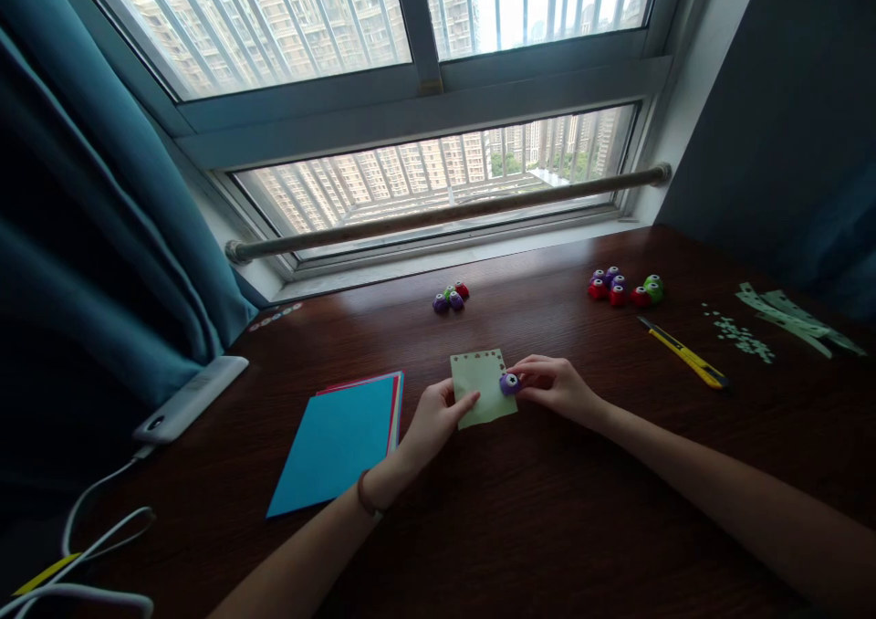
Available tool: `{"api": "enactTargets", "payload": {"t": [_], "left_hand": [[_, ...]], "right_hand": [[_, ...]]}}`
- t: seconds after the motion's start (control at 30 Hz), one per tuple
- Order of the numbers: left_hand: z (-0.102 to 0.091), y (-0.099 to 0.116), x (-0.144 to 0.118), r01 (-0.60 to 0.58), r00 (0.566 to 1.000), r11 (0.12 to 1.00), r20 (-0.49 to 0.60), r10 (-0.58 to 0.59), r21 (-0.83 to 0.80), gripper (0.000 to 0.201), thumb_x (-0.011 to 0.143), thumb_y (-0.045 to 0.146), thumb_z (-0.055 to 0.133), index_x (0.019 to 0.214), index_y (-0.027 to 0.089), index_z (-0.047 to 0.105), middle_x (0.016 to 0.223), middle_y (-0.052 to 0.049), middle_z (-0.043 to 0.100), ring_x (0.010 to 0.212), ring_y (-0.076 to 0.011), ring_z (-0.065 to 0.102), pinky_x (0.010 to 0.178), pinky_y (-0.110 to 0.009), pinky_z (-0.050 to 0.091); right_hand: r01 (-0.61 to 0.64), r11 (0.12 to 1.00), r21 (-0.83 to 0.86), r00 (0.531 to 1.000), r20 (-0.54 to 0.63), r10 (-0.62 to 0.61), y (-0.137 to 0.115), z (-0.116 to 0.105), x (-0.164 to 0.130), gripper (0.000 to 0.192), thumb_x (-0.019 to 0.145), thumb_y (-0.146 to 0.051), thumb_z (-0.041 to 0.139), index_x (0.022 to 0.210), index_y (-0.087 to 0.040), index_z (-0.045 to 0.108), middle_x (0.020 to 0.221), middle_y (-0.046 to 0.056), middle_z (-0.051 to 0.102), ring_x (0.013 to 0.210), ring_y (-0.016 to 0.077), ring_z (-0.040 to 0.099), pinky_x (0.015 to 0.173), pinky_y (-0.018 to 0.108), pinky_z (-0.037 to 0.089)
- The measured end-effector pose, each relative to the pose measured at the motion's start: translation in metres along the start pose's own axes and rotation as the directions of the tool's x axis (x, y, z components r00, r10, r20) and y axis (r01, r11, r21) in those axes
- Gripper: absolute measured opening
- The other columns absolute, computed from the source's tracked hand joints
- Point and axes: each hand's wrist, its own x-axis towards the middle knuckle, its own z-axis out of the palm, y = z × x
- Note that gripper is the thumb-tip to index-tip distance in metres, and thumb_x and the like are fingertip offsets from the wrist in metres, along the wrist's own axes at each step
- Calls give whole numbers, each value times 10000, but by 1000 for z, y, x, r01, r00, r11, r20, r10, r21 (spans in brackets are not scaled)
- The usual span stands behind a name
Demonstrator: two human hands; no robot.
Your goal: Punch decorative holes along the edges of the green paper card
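With the paper [483, 387] pinned on the desk [547, 509] by the left hand [438, 418] and the punch [509, 383] gripped at its right edge by the right hand [557, 386], a crooked hole could be cut if the paper slips.
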Motion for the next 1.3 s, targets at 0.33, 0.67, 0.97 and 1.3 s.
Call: {"api": "enactTargets", "payload": {"t": [0.33,0.67,0.97,1.3], "left_hand": [[0,-22,4,52,999,930,-22,-48,364,392,707,485,581,752,110,686,716,-60,681,659,-204,610,534,-228,399],[0,-14,2,96,995,714,-50,-85,693,367,699,513,595,708,149,641,664,-55,658,631,-207,610,500,-227,337],[9,-10,-5,149,988,435,-149,-35,888,721,736,639,497,1185,76,461,779,-167,660,748,-328,633,595,-319,415],[9,-11,-7,93,993,226,-106,45,970,895,770,684,338,1365,22,238,702,-145,654,653,-273,637,533,-295,429]], "right_hand": [[35,957,-286,999,46,-23,2,-3,1,239,708,-273,673,943,-226,688,885,35,663,777,168,567,663,269,455],[60,925,-375,995,96,-25,2,-3,2,265,708,-260,675,973,-248,679,918,25,667,837,187,564,777,318,444],[43,929,-369,996,91,-10,-1,-2,2,249,695,-258,671,943,-234,686,898,35,667,777,176,564,716,296,455],[60,916,-397,994,106,-19,-4,-1,1,270,701,-285,671,964,-219,673,892,42,659,784,179,558,712,292,452]]}}
